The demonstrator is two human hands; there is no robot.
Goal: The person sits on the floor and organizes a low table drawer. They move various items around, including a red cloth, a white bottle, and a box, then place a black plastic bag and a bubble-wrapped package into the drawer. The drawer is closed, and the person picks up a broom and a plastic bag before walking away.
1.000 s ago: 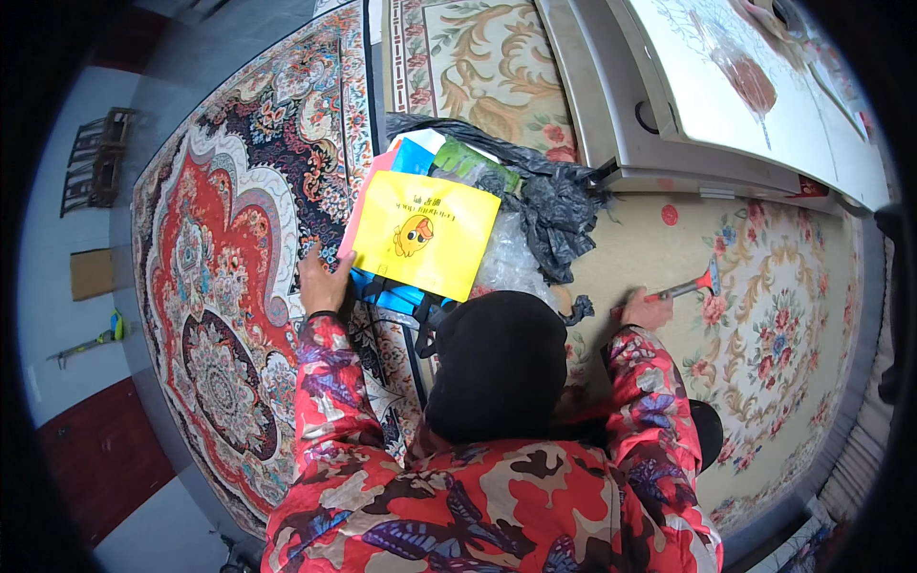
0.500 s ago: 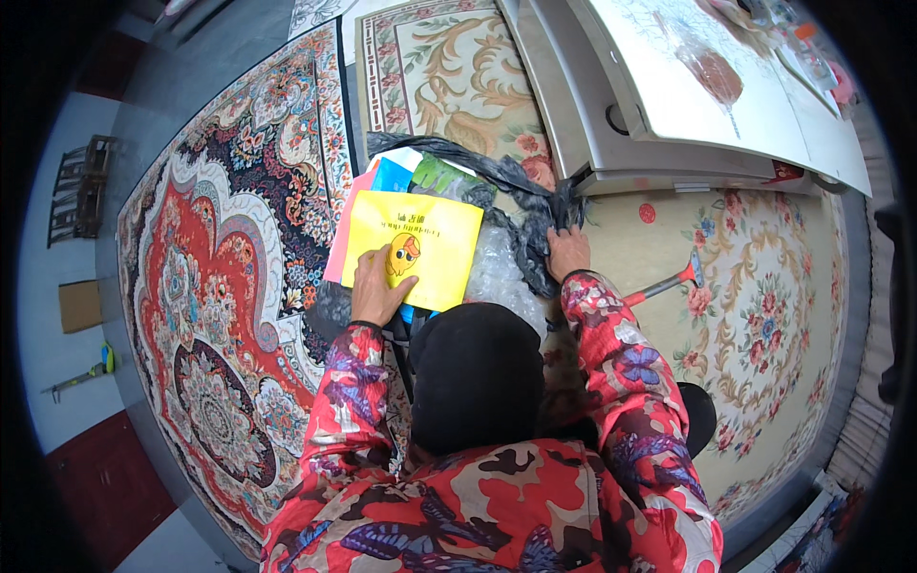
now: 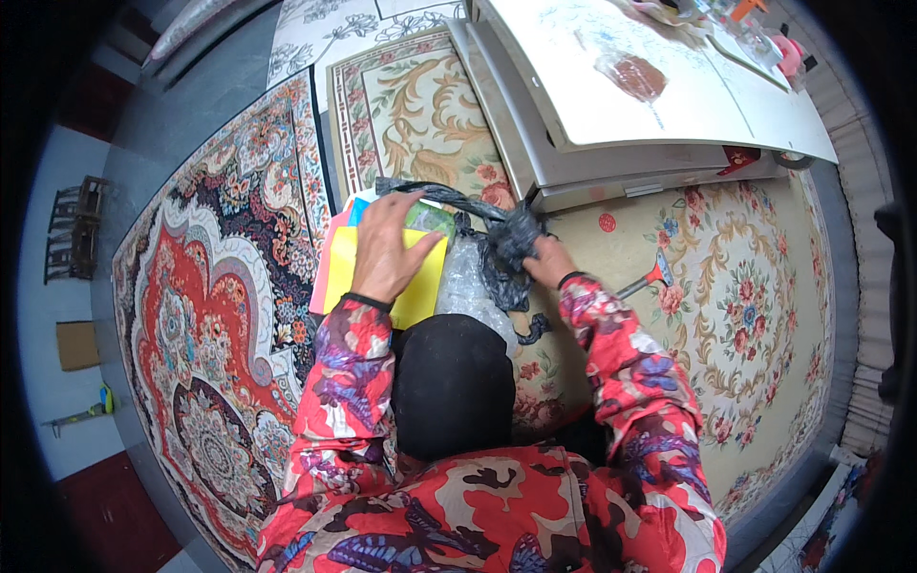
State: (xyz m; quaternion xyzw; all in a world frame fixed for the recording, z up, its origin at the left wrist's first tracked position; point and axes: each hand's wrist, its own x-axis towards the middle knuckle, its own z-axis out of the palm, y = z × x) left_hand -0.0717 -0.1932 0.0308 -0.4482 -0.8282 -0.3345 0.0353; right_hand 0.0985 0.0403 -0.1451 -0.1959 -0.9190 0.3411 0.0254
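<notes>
My left hand (image 3: 390, 246), fingers apart, is over the yellow bag (image 3: 420, 279) and reaches toward the strip of dark plastic at the pile's top. Pink (image 3: 324, 277) and blue (image 3: 359, 208) bags lie under the yellow one, with a green piece (image 3: 435, 219) beside them. My right hand (image 3: 546, 260) grips a crumpled black plastic bag (image 3: 517, 232) at the pile's right end. Clear crumpled plastic (image 3: 469, 284) sits between my hands. A scraper (image 3: 655, 275) with a red head lies on the floral carpet (image 3: 740, 363) to the right.
A patterned red and navy rug (image 3: 196, 334) lies on the left. A white table (image 3: 685, 120) with small items on top stands at the upper right, above a low white frame (image 3: 597, 194). Small wooden chairs (image 3: 76, 229) and cardboard (image 3: 78, 344) are at the far left wall.
My right hand has let go of the scraper and taken the black plastic, which is now more bunched. My left hand has moved from the pile's left side up over the yellow bag.
</notes>
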